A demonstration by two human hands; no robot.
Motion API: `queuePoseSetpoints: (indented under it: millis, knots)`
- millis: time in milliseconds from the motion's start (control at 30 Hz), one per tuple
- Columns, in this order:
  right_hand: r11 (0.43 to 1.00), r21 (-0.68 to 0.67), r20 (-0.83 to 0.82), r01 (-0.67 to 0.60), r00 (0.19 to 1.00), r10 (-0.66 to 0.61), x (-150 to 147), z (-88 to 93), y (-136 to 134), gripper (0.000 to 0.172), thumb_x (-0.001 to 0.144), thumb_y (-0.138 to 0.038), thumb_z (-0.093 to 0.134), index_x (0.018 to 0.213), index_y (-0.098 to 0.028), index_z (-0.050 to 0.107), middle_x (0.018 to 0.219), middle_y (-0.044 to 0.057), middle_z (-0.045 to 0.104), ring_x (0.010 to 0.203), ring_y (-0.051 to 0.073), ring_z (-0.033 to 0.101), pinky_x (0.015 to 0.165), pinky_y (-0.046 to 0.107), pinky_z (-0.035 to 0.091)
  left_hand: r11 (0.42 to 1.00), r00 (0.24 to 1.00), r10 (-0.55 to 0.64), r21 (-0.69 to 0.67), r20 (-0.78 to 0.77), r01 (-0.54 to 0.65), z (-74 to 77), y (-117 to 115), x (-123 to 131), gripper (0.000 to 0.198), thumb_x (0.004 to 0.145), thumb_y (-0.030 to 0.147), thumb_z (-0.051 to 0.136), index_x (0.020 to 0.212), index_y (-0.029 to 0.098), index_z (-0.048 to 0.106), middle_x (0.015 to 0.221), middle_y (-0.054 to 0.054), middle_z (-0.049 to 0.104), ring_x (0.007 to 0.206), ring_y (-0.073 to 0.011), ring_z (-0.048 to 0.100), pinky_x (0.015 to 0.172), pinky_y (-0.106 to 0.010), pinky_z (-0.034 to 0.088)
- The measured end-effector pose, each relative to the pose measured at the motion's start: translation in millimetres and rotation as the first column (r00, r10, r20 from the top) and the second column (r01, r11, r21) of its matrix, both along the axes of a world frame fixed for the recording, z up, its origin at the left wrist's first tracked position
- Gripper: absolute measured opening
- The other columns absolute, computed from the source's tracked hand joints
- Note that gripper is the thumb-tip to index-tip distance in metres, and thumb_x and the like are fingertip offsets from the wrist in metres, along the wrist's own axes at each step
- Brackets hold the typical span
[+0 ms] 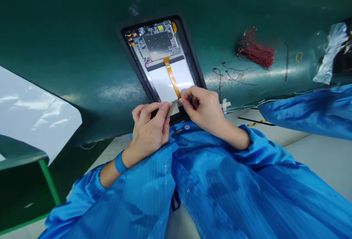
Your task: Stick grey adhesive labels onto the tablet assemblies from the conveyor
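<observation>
An opened tablet (154, 71) lies in a black frame on the green bench, its circuit board (158, 43) at the far end. From the board an orange ribbon cable (172, 78) runs down over the white battery area toward my fingers. Over the near end of the tablet, my left hand (151, 123) pinches one side of a small greyish piece of tape (173, 109). My right hand (205, 109) has thumb and forefinger pinched at the tape's upper right corner, close to the cable's lower end. The tablet's near edge is partly hidden by both hands.
To the right lie a bundle of dark red wires (255, 50), several loose wires (231, 76), a yellow rubber band (299, 57) and a clear plastic bag (331, 54). A white panel (35, 107) is at the left. Another person's blue sleeve (310, 112) shows at right.
</observation>
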State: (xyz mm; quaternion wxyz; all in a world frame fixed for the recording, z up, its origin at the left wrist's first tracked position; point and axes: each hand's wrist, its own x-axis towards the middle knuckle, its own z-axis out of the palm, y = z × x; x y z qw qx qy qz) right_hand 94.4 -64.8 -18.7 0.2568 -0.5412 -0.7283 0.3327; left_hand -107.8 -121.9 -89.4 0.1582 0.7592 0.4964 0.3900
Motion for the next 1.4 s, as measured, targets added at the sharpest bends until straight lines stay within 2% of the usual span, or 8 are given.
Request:
queuePoseSetpoints:
  millis: [167, 400, 633, 767, 900, 1200, 1300, 1400]
  knots:
    - [1.0, -0.011, 0.052, -0.013, 0.999, 0.014, 1, -1.0, 0, 0.012, 0.092, -0.015, 0.06, 0.082, -0.021, 0.057, 0.073, -0.003, 0.061, 0.067, 0.011, 0.053, 0.066, 0.026, 0.041, 0.997, 1.0, -0.021, 0.071, -0.001, 0.021, 1.0, 2, 0, 0.082, 0.093, 0.02, 0.064, 0.169, 0.027, 0.033, 0.123, -0.011, 0.074, 0.109, -0.0292, 0.065, 0.101, -0.047, 0.044]
    - [0.999, 0.014, 0.155, -0.04, 0.987, 0.038, -3, -2.6, -2, 0.012, 0.093, -0.013, 0.056, 0.084, -0.021, 0.057, 0.078, -0.001, 0.063, 0.068, 0.012, 0.054, 0.066, 0.027, 0.039, 0.999, 0.998, -0.038, -0.026, 0.044, 0.04, -2.6, -1, -1, 0.083, 0.094, 0.025, 0.067, 0.169, 0.029, 0.031, 0.119, -0.009, 0.077, 0.111, -0.0312, 0.065, 0.105, -0.052, 0.042]
    - [0.934, 0.328, 0.424, -0.14, 0.906, -0.013, 18, -3.5, -2, 0.016, 0.105, -0.019, 0.053, 0.098, -0.019, 0.068, 0.094, 0.006, 0.065, 0.082, 0.018, 0.057, 0.067, 0.03, 0.039, 0.972, 0.999, 0.017, -0.232, -0.036, -0.025, 12.8, -8, 1, 0.059, 0.103, 0.034, 0.058, 0.159, 0.021, 0.05, 0.125, -0.012, 0.076, 0.106, -0.0326, 0.066, 0.108, -0.056, 0.037]
    - [0.793, 0.449, 0.467, -0.413, 0.864, 0.186, 40, -12.0, -4, 0.02, 0.106, -0.027, 0.059, 0.118, -0.024, 0.075, 0.11, 0.009, 0.066, 0.097, 0.022, 0.054, 0.08, 0.036, 0.045, 0.986, 0.994, 0.009, -0.163, -0.107, -0.026, 16.2, -9, 5, 0.065, 0.102, 0.034, 0.058, 0.164, 0.02, 0.043, 0.135, -0.012, 0.073, 0.11, -0.0324, 0.064, 0.111, -0.055, 0.036]
    - [0.812, 0.423, 0.493, -0.402, 0.854, 0.166, 60, -20.6, -3, 0.031, 0.104, -0.034, 0.062, 0.133, -0.028, 0.073, 0.121, 0.012, 0.062, 0.105, 0.026, 0.052, 0.088, 0.043, 0.043, 0.997, 0.994, 0.011, -0.075, -0.107, -0.019, 11.1, -9, 3, 0.079, 0.103, 0.031, 0.063, 0.172, 0.025, 0.026, 0.135, -0.009, 0.074, 0.107, -0.0302, 0.062, 0.107, -0.052, 0.038]
    - [0.76, 0.359, 0.492, -0.542, 0.802, 0.339, 82, -22.6, 10, 0.035, 0.106, -0.042, 0.06, 0.138, -0.036, 0.071, 0.131, 0.01, 0.06, 0.116, 0.029, 0.049, 0.095, 0.046, 0.038, 0.988, 0.967, -0.06, 0.124, -0.246, 0.092, -1.3, -11, -21, 0.081, 0.095, 0.02, 0.069, 0.168, 0.023, 0.033, 0.104, -0.008, 0.074, 0.093, -0.0242, 0.067, 0.097, -0.045, 0.046]
    - [0.762, 0.414, 0.435, -0.498, 0.844, 0.314, 81, -23.2, 12, 0.03, 0.104, -0.04, 0.063, 0.129, -0.029, 0.076, 0.129, 0.013, 0.061, 0.111, 0.029, 0.051, 0.092, 0.045, 0.039, 0.994, 0.953, -0.088, 0.038, -0.291, 0.103, 11.6, -10, -27, 0.071, 0.097, 0.022, 0.065, 0.163, 0.022, 0.038, 0.11, -0.01, 0.076, 0.093, -0.0258, 0.068, 0.095, -0.048, 0.047]
    - [0.73, 0.488, 0.388, -0.478, 0.868, 0.309, 72, -29.5, 8, 0.03, 0.102, -0.038, 0.064, 0.121, -0.018, 0.075, 0.125, 0.016, 0.064, 0.109, 0.029, 0.052, 0.088, 0.043, 0.041, 0.991, 0.977, 0.038, -0.117, -0.212, -0.064, 38.6, 16, -28, 0.059, 0.098, 0.031, 0.062, 0.155, 0.023, 0.046, 0.118, -0.01, 0.076, 0.1, -0.029, 0.067, 0.097, -0.05, 0.047]
